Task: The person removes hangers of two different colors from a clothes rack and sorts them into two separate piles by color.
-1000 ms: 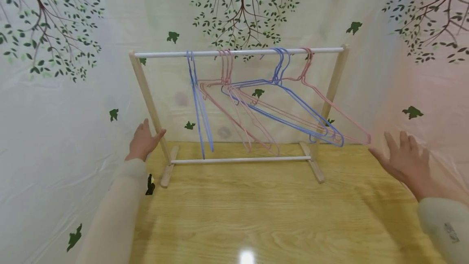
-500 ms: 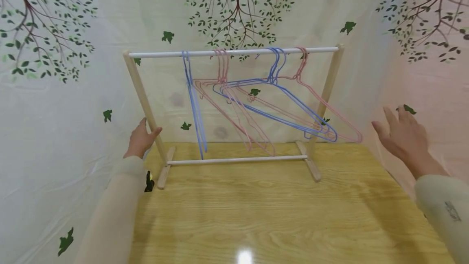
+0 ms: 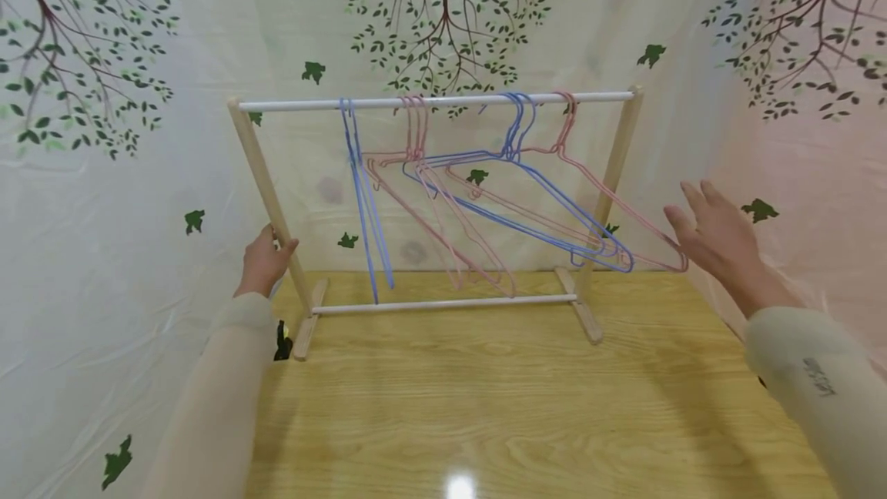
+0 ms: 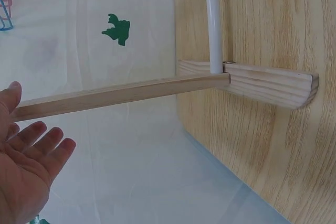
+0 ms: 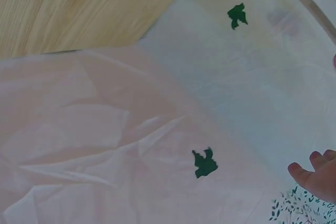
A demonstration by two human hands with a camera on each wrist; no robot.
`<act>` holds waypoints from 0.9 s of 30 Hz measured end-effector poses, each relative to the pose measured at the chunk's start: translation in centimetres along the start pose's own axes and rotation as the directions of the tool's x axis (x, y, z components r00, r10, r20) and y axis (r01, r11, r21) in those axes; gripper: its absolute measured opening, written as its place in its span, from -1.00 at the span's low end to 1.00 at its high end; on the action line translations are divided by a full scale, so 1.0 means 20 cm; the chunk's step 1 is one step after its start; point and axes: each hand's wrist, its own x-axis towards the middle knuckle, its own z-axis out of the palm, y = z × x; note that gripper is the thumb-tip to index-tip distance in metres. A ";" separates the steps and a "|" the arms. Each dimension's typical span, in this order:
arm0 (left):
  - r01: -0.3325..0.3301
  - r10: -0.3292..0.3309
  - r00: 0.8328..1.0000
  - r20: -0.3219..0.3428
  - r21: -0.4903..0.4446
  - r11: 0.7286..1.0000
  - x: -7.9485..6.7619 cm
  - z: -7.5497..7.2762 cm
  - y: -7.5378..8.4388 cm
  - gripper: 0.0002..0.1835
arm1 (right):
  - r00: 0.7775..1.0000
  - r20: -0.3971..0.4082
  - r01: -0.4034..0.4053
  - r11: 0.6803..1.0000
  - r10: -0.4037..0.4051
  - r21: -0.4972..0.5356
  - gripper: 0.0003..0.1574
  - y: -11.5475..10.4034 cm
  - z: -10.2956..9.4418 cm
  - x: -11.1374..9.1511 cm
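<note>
A small clothes rack (image 3: 436, 104) with wooden posts and white rods stands on the wood-grain table. My left hand (image 3: 265, 262) holds its left post (image 4: 121, 93), thumb on one side and fingers on the other. On the top rod hang blue hangers (image 3: 367, 214) at the left, pink hangers (image 3: 443, 229) beside them, more blue hangers (image 3: 554, 195) right of centre, and pink hangers (image 3: 617, 199) at the right. My right hand (image 3: 721, 241) is raised with fingers spread, near the outer corner of the right-hand pink hangers. Whether it touches them I cannot tell.
The wood-grain table (image 3: 443, 399) carries the rack near its back edge. Pale sheeting (image 3: 138, 252) with printed trees and green birds encloses the back and sides. A small black object (image 3: 282, 341) sits by the rack's left foot.
My right hand has moved left and up, closer to the pink hangers. My left hand has stayed at the post, its fingers drawn in closer. The view has shifted slightly.
</note>
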 end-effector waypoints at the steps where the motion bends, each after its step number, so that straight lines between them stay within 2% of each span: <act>1: 0.003 -0.003 1.000 -0.005 -0.009 1.000 0.00 0.00 0.00 -0.37 | 1.000 0.003 -0.001 1.000 0.001 0.011 -0.12 -0.01 0.01 0.01; 11: 0.028 -0.031 0.999 -0.029 -0.084 0.996 -0.01 0.00 0.01 -0.39 | 0.998 0.063 -0.010 0.994 0.004 0.107 -0.13 -0.14 0.06 0.04; 18: 0.015 -0.018 0.999 -0.037 -0.094 0.995 -0.01 0.02 0.00 -0.55 | 0.999 0.037 -0.008 0.990 0.003 0.143 -0.23 -0.21 0.11 0.04; 24: 0.009 -0.015 0.998 -0.068 -0.090 0.996 -0.01 0.05 -0.03 -0.65 | 1.000 -0.013 0.004 0.994 -0.003 0.105 -0.33 -0.24 0.13 0.04; 27: 0.026 -0.033 0.996 -0.078 -0.099 0.995 0.00 0.06 -0.04 -0.65 | 0.999 -0.036 -0.003 0.996 0.007 0.091 -0.36 -0.25 0.14 0.04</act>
